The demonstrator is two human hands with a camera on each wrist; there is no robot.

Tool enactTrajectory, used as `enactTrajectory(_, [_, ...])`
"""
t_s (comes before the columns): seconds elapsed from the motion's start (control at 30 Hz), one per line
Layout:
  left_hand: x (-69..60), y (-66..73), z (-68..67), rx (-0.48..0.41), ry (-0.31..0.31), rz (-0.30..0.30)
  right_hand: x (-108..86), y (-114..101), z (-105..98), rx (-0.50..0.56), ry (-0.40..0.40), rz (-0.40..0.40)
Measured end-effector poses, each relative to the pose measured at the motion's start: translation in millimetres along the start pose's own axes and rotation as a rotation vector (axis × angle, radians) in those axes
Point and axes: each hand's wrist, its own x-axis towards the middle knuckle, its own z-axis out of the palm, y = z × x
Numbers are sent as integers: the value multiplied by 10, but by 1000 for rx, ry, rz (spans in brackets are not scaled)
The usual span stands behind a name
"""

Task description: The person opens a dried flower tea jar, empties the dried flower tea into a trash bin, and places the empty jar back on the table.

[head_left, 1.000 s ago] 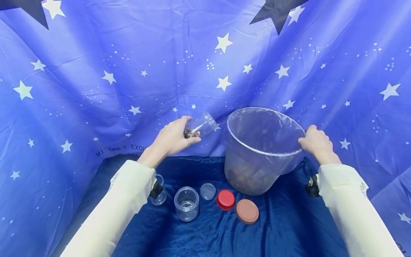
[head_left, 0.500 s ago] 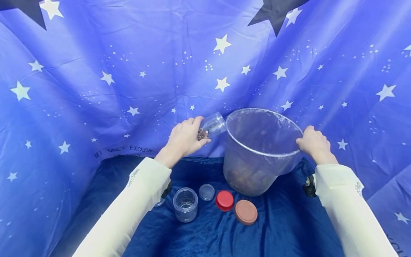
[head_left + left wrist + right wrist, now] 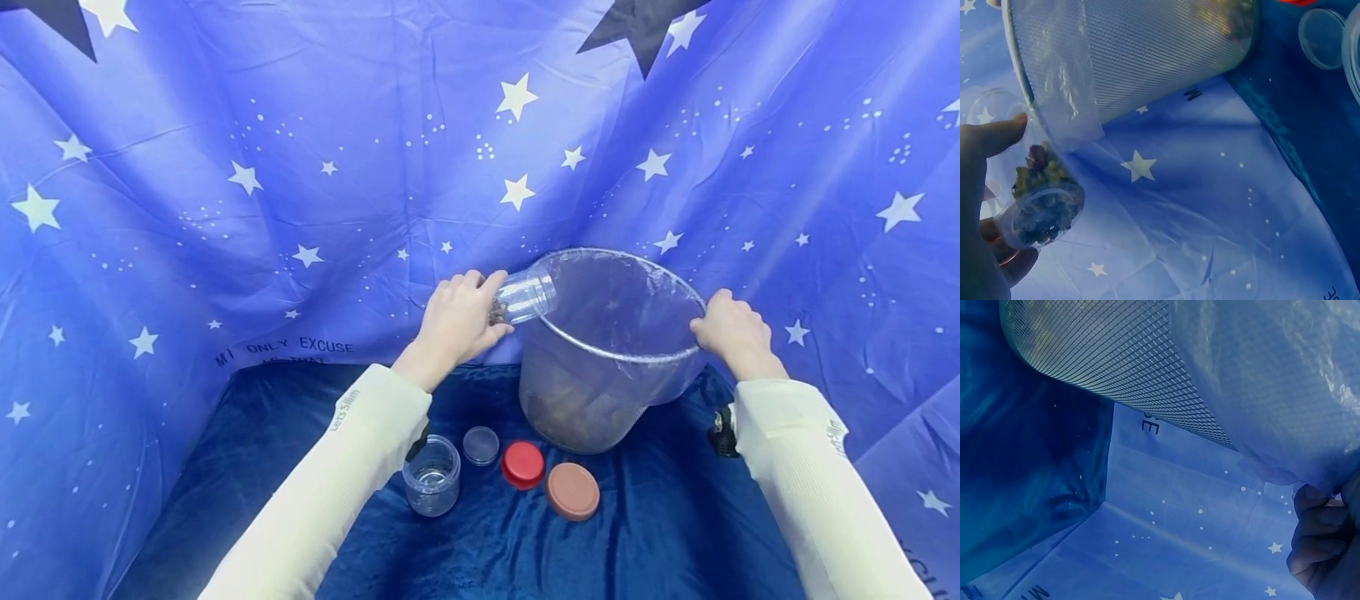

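My left hand (image 3: 461, 321) grips a clear jar (image 3: 527, 296) tipped on its side, its mouth over the left rim of a mesh wastebasket (image 3: 585, 400). Small dried brownish-green and reddish pieces (image 3: 1044, 181) lie toward the jar's base, as the left wrist view shows. On the basket's far side, my right hand (image 3: 738, 333) grips the rim, with the fingers curled over the plastic liner (image 3: 1272, 394). The basket stands slightly tilted, and something brownish shows dimly through its lower wall.
An open clear jar (image 3: 432, 479) stands on the dark blue cloth (image 3: 480, 550). To its right lie a clear lid (image 3: 481, 446), a red lid (image 3: 522, 464) and an orange-brown lid (image 3: 572, 492). A starry blue curtain (image 3: 375, 167) hangs behind.
My left hand has carried the tilted jar rightward until its mouth overlaps the basket's rim. The right hand keeps its hold. My left sleeve now covers another clear container seen earlier.
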Motion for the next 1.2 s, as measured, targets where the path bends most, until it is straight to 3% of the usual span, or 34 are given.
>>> enactTrajectory(0.27, [96,104,15,40,52,44,-15,34,-47,-18,11,-7])
enactTrajectory(0.83, [111,152,123,185,292,183,13,3,-20,-34,7,-11])
enactTrajectory(1.2, [171,200,187,272,431,315,6,-12,0,-39,2,-18])
